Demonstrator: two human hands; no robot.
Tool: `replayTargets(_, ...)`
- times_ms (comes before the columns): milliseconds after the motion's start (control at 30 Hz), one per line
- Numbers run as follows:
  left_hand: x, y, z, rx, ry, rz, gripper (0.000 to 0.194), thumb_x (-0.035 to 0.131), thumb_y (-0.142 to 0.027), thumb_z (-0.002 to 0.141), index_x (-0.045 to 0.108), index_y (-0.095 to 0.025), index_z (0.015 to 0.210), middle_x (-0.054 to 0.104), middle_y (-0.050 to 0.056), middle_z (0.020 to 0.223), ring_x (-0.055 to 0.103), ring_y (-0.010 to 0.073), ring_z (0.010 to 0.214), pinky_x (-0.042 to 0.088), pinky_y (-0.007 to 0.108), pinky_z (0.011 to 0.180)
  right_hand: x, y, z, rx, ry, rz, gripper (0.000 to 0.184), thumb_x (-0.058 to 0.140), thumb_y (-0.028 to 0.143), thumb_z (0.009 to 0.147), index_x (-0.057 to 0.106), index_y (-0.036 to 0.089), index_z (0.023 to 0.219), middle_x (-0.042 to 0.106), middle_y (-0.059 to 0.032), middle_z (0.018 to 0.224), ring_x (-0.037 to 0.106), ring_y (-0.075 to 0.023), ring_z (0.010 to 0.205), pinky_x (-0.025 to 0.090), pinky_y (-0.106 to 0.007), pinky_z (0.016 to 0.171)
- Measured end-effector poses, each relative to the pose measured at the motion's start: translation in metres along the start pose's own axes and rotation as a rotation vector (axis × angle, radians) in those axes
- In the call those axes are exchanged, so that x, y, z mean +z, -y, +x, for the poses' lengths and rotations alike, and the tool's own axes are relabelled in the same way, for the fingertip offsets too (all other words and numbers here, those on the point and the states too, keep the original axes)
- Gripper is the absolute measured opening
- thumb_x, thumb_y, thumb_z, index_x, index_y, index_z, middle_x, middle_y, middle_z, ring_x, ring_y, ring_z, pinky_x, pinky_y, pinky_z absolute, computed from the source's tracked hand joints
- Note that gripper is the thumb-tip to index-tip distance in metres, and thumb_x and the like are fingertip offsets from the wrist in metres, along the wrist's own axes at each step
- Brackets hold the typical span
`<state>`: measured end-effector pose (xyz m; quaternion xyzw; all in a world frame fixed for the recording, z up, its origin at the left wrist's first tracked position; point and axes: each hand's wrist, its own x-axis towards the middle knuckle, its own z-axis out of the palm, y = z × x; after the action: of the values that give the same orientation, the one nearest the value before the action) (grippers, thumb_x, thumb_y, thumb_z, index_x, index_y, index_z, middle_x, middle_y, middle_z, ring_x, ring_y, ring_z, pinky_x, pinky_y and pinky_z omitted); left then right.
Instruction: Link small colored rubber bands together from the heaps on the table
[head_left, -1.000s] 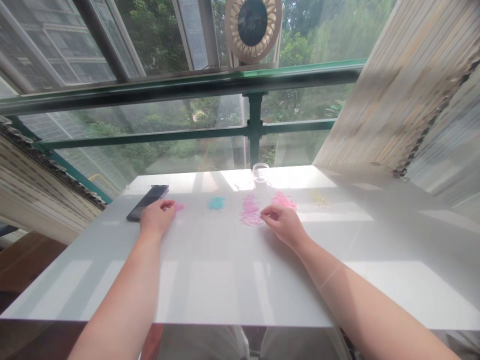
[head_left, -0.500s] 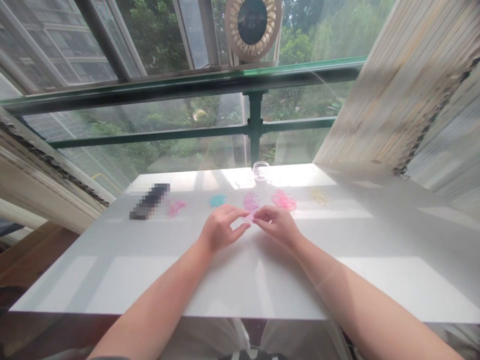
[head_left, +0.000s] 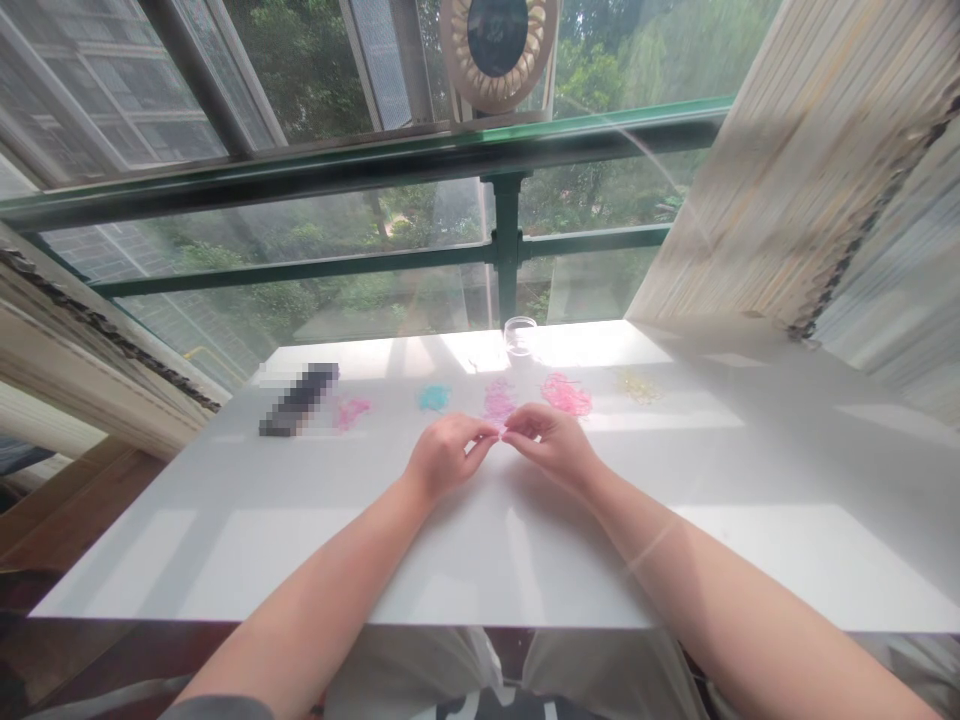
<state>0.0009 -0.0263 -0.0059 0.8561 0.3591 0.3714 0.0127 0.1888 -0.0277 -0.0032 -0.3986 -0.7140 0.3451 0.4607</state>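
My left hand (head_left: 448,453) and my right hand (head_left: 553,442) meet fingertip to fingertip just over the near edge of a lilac pile (head_left: 498,393) of thin, rubber-band-like strands. Thumb and forefinger are pinched on each hand; whatever lies between them is too small to make out. Beyond my right fingers is a hot-pink pile (head_left: 567,396), with a sparse yellow pile (head_left: 637,386) farther right. A compact teal pile (head_left: 434,398) lies beyond my left hand, and a small magenta pile (head_left: 352,411) is farther left.
A small clear round container (head_left: 520,337) stands at the back of the white table (head_left: 480,560). At the left lies a dark, pixelated phone (head_left: 300,400). A fan (head_left: 498,45) is above the green window railing (head_left: 360,165). Curtains (head_left: 739,190) hang at both sides.
My left hand has moved right from beside the magenta pile to my right hand, then its fingers closed. My right hand has shifted slightly left, staying pinched.
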Motion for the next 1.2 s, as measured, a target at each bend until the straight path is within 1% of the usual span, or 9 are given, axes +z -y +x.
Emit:
replayTargets(133,0.0,0.003,0.002,0.008,0.037,0.039,0.012,0.052,-0.024,0.084,0.064,-0.02,0.084,0.067,0.003,0.077,0.058,0.0156,0.075,0.045,0.03,0.076,-0.002,-0.003,0.001,0.009,-0.043,-0.039,0.007,0.06,0.023,0.073,0.06,0.019,0.079,0.064,-0.0014,0.071,0.057,-0.0129,0.063,0.048,-0.026,0.06)
replayTargets(333,0.002,0.009,0.007,-0.059,0.075,0.084,0.012,0.054,-0.024,0.083,0.066,-0.021,0.082,0.065,0.003,0.08,0.057,0.0164,0.079,0.044,0.031,0.08,-0.008,-0.005,0.005,0.056,-0.152,-0.066,0.008,0.058,0.022,0.072,0.059,0.019,0.08,0.064,-0.0018,0.069,0.058,-0.0136,0.062,0.048,-0.027,0.06)
replayTargets(500,0.004,0.016,0.022,-0.112,0.195,0.116,0.012,0.056,-0.023,0.08,0.068,-0.021,0.081,0.068,0.003,0.082,0.059,0.017,0.08,0.044,0.03,0.078,-0.01,-0.007,0.007,0.06,-0.209,-0.084,0.009,0.057,0.024,0.073,0.058,0.019,0.08,0.063,-0.0018,0.07,0.058,-0.0138,0.063,0.047,-0.027,0.06)
replayTargets(600,0.007,0.019,0.033,-0.158,0.248,0.135,0.012,0.057,-0.021,0.077,0.069,-0.022,0.08,0.068,0.002,0.081,0.059,0.0171,0.079,0.045,0.029,0.075,-0.01,-0.009,0.007,0.065,-0.217,-0.089,0.009,0.056,0.024,0.073,0.058,0.019,0.08,0.063,-0.0016,0.07,0.058,-0.0138,0.063,0.047,-0.026,0.059)
replayTargets(700,0.01,0.019,0.039,-0.201,0.249,0.14,0.015,0.057,-0.02,0.076,0.07,-0.023,0.081,0.069,0.001,0.081,0.059,0.0167,0.078,0.046,0.028,0.074,-0.01,-0.01,0.007,0.074,-0.221,-0.091,0.009,0.056,0.024,0.073,0.058,0.019,0.08,0.063,-0.0013,0.069,0.058,-0.0136,0.062,0.046,-0.026,0.059)
replayTargets(867,0.014,0.019,0.034,-0.225,0.227,0.137,0.017,0.055,-0.02,0.077,0.07,-0.023,0.084,0.069,0.002,0.083,0.06,0.0176,0.08,0.047,0.029,0.076,-0.011,-0.011,0.007,0.077,-0.234,-0.088,0.009,0.056,0.025,0.074,0.057,0.019,0.08,0.062,-0.0012,0.069,0.058,-0.0142,0.063,0.047,-0.026,0.059)
replayTargets(1100,0.01,0.02,0.028,-0.257,0.2,0.084,0.022,0.054,-0.018,0.077,0.068,-0.022,0.093,0.07,0.001,0.088,0.061,0.0172,0.081,0.048,0.029,0.077,-0.013,-0.008,0.007,0.069,-0.226,-0.087,0.007,0.056,0.024,0.075,0.057,0.019,0.08,0.06,-0.0006,0.068,0.057,-0.0138,0.063,0.046,-0.027,0.06)
replayTargets(1200,0.008,0.023,0.026,-0.274,0.207,0.076,0.024,0.054,-0.017,0.076,0.068,-0.024,0.095,0.07,0.0,0.091,0.06,0.0174,0.083,0.047,0.029,0.076,-0.013,-0.006,0.006,0.07,-0.233,-0.097,0.007,0.056,0.024,0.075,0.057,0.019,0.08,0.06,-0.001,0.069,0.057,-0.0141,0.064,0.046,-0.026,0.06)
